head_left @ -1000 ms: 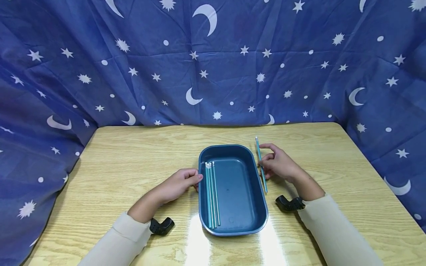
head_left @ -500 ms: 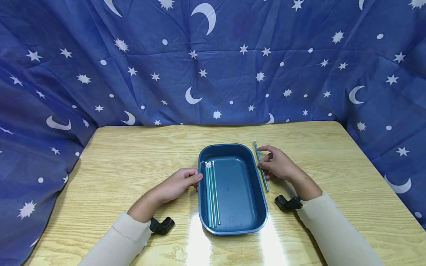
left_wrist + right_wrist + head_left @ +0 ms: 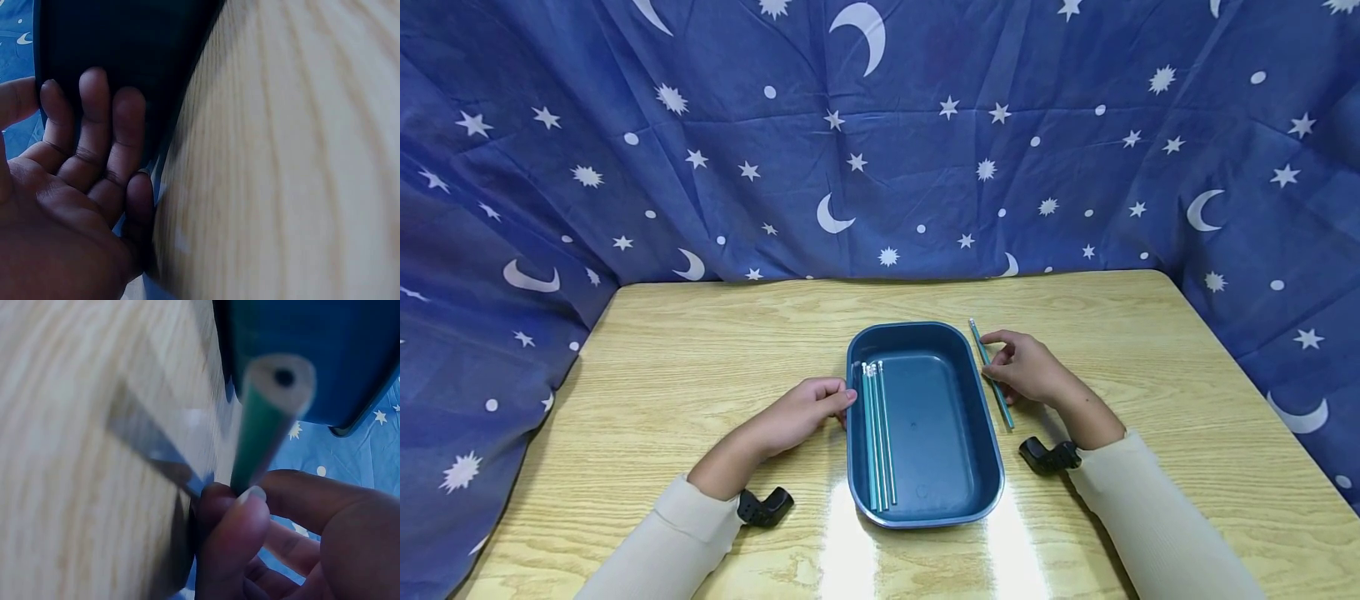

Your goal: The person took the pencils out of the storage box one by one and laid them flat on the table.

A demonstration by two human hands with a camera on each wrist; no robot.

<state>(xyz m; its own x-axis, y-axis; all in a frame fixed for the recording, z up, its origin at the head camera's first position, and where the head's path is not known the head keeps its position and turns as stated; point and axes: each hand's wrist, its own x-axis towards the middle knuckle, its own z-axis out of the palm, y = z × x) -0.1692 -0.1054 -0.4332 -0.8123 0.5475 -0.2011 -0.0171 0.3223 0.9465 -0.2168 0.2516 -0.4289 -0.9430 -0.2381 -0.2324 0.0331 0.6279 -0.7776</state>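
Note:
A dark blue rectangular tray (image 3: 934, 450) with rounded corners stands in the head view. Several teal pencils (image 3: 888, 435) lie side by side along its left inner wall, their eraser ends away from me. My left hand (image 3: 801, 417) pinches the tray's left side, thumb over the rim. In the left wrist view its fingers (image 3: 128, 119) rest against the outer wall. Just right of the tray, my right hand (image 3: 1032, 371) holds another pencil (image 3: 1002, 402) between thumb and fingers. The right wrist view shows the flat, unsharpened end of this pencil (image 3: 256, 431) with its dark lead.
The wooden table (image 3: 700, 342) stretches out on both sides of the tray. A blue curtain (image 3: 910, 150) with white moons and stars hangs behind it and at both sides. A black camera device (image 3: 765, 508) sits on the left wrist, another camera device (image 3: 1049, 457) on the right.
The pencil in my right hand has tilted: its eraser end moved left and down in the head view, its near end slightly right. My left hand and the tray hold their places.

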